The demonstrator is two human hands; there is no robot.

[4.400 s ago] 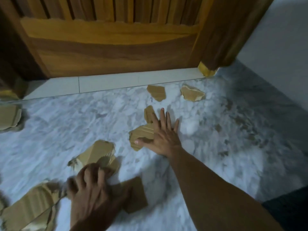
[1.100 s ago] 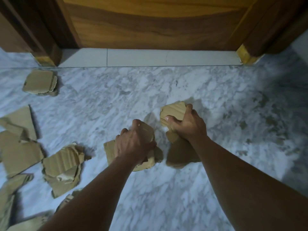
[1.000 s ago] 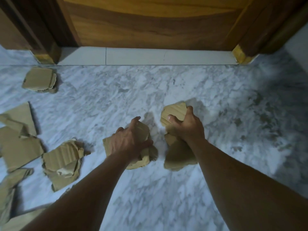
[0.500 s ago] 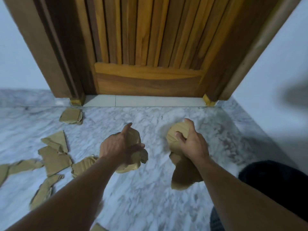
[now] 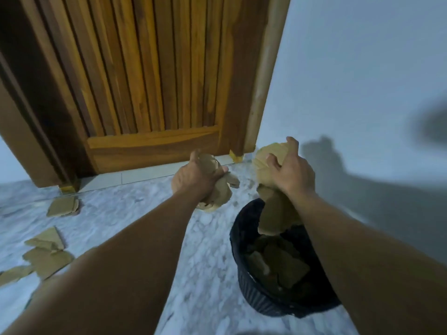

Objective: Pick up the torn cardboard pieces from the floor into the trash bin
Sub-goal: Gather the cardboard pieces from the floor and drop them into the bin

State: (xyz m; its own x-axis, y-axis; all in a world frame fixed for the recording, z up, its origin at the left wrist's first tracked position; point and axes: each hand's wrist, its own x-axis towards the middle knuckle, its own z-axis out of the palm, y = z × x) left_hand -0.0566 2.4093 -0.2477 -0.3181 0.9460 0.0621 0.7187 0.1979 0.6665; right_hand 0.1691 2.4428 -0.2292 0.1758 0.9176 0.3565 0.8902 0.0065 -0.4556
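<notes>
My left hand (image 5: 197, 176) grips a bunch of torn cardboard pieces (image 5: 219, 192) in the air, left of the bin. My right hand (image 5: 292, 172) grips another bunch of cardboard (image 5: 271, 213) that hangs down over the far rim of the black trash bin (image 5: 244, 269). The bin stands on the marble floor at the lower right and holds several brown cardboard pieces (image 5: 280, 264). More torn pieces lie on the floor at the left: one near the door frame (image 5: 63, 206) and a cluster (image 5: 46, 252) closer to me.
A wooden door (image 5: 145, 81) and its frame fill the back. A pale wall (image 5: 362, 81) runs along the right, close behind the bin. White-grey marble floor (image 5: 208, 274) lies between the bin and the scattered pieces.
Both hands lifted their cardboard bunches off the floor and carried them up and rightward. The view swung right, bringing the black bin into sight under my right hand.
</notes>
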